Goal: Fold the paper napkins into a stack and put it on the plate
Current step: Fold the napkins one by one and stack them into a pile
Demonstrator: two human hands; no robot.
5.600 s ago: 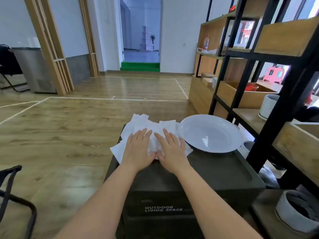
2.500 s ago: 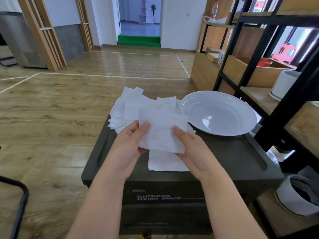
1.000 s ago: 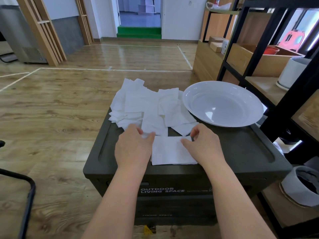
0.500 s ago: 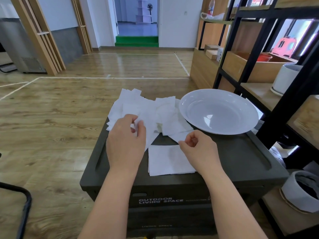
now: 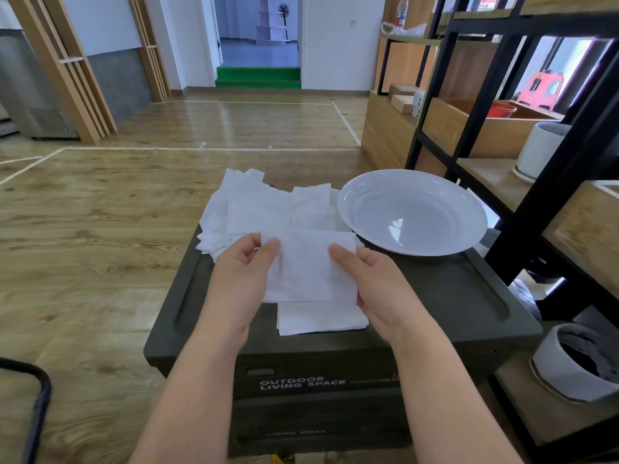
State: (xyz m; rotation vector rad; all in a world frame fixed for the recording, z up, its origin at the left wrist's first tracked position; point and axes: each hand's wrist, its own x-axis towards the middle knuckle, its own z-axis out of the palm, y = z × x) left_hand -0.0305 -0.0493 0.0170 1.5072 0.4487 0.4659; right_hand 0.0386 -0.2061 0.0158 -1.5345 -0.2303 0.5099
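Nearest on the dark bench (image 5: pixel 435 296) lay a folded napkin (image 5: pixel 321 319), squared to the near edge, seemingly as the base of the stack. Just above it both hands held a single napkin (image 5: pixel 311 266) taut and level. The left hand (image 5: pixel 239 279) pinched its left edge between thumb and fingers (image 5: pixel 273 244), and the right hand (image 5: pixel 375 283) pinched the right edge the same way. That grip probably kept the thin sheet flat for a clean fold. Beyond the hands, the loose napkins (image 5: pixel 254 209) sprawled across the far left of the bench, overlapping, within easy reach. The white plate (image 5: pixel 348 209) sat far right, touching the pile, and nothing lay in it; it appeared to be waiting for the finished stack.
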